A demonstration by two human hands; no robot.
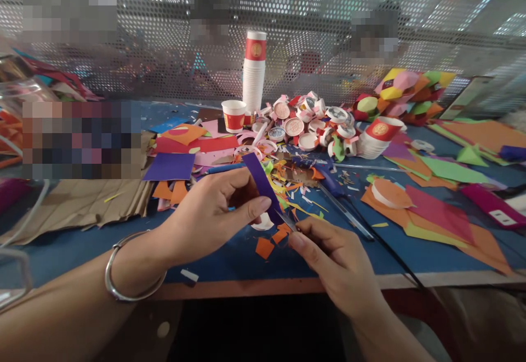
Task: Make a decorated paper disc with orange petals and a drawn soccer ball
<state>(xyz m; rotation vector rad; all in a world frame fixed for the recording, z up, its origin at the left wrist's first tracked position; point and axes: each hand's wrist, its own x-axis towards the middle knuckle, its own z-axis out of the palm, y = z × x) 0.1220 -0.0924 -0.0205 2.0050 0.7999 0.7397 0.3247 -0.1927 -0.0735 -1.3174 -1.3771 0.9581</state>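
Between the thumb and fingers of my left hand is a narrow strip of purple paper, tilted up to the left. My right hand is closed round a pair of scissors, its handles mostly hidden by my fingers. The metal blades meet the lower end of the strip. Below the strip lie small orange paper scraps on the blue table. A purple paper sheet rests behind my left hand.
Behind my hands are a heap of cut paper-cup pieces, a tall stack of paper cups and a single cup. Coloured paper sheets lie on the right. Flattened brown paper is on the left, before a perforated metal screen.
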